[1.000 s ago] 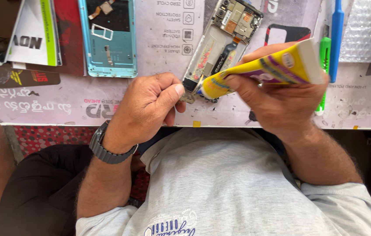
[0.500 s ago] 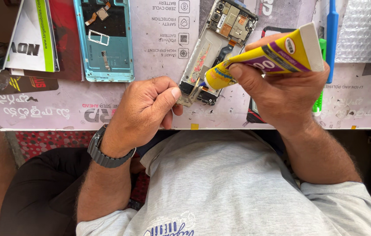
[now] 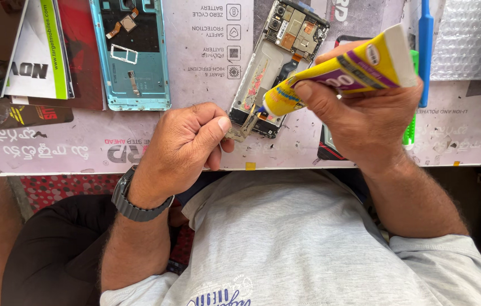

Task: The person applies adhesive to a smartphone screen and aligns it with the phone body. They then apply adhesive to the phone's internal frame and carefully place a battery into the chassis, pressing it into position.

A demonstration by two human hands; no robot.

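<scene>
Yellow glue tube [image 3: 342, 71], nozzle tip hidden

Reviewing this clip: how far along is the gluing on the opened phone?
Done: the phone lies opened, its teal back cover set apart on the mat. In hand: the right hand holds the yellow glue tube with its nozzle at the frame's lower end, while the left hand steadies that corner. Left: the cover is not yet refitted. How much glue is laid cannot be told.
</scene>
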